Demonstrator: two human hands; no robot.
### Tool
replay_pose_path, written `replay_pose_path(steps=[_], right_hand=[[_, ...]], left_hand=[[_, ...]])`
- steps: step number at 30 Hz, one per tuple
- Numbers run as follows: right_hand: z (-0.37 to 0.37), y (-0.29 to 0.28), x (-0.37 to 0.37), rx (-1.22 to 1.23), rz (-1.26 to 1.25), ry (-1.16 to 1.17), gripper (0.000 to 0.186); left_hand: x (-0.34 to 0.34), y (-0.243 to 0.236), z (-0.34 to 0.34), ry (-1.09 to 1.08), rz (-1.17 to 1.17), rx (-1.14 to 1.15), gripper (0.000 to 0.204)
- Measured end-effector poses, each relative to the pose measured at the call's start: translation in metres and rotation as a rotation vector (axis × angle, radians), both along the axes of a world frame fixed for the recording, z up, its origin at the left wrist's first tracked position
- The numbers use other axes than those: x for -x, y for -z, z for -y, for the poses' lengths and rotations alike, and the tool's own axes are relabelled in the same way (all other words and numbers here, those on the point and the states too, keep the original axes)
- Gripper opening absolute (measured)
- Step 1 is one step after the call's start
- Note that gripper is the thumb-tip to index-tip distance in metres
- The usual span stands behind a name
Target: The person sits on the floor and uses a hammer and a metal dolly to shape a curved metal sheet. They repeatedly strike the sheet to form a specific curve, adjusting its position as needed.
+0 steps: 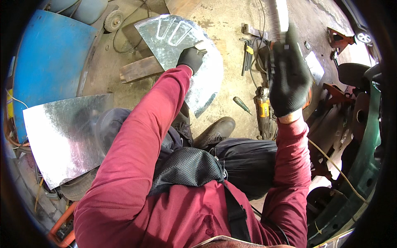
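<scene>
My left hand (191,58), in a black glove, is closed over a rounded piece of sheet metal (211,70). A small pale end (200,44) shows at its fingers; its kind is not clear. Two narrow U-shaped outlines (180,36) mark the sheet's far left part. My right hand (289,82), also gloved, is raised at the right and smeared by motion. A blurred pale shape (282,16) shows beyond its fingers, and I cannot tell whether the hand holds it. A screwdriver (241,104) with a green handle lies on the floor between my hands.
A yellow angle grinder (263,107) lies below my right hand, near a hex key set (247,56) and cables. Wood blocks (140,69) sit by the sheet's left edge. Another metal sheet (66,136) and a blue panel (51,53) are at left; red jack stands (340,40) at right.
</scene>
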State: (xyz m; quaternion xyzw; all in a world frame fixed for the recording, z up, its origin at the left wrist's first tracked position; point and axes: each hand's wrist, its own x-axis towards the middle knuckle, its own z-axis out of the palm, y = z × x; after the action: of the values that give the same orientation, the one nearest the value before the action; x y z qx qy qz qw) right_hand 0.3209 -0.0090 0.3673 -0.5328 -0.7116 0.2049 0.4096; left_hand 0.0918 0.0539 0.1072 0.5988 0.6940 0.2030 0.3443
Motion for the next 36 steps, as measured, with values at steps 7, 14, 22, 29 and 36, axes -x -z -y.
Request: replay_pose_path(steps=[7, 14, 22, 29, 36], right_hand=[[0.009, 0.061, 0.006, 0.552, 0.605, -0.133, 0.049], [0.0, 0.15, -0.028, 0.583, 0.061, 0.087, 0.054], [-0.002, 0.256, -0.02, 0.945, 0.09, 0.375, 0.066], [-0.001, 0.287, 0.01, 1.086, -0.148, 0.435, 0.06], [0.021, 0.3, 0.024, 1.155, -0.432, 0.449, 0.033]], left_hand=[[0.001, 0.018, -0.026, 0.116, -0.111, -0.085, 0.037], [0.002, 0.011, 0.004, -0.029, 0.022, -0.027, 0.037], [0.001, 0.029, 0.001, -0.036, 0.012, -0.144, 0.032], [-0.003, 0.032, 0.002, -0.035, 0.157, -0.221, 0.014], [-0.001, 0.016, 0.003, 0.033, 0.152, -0.102, 0.029]])
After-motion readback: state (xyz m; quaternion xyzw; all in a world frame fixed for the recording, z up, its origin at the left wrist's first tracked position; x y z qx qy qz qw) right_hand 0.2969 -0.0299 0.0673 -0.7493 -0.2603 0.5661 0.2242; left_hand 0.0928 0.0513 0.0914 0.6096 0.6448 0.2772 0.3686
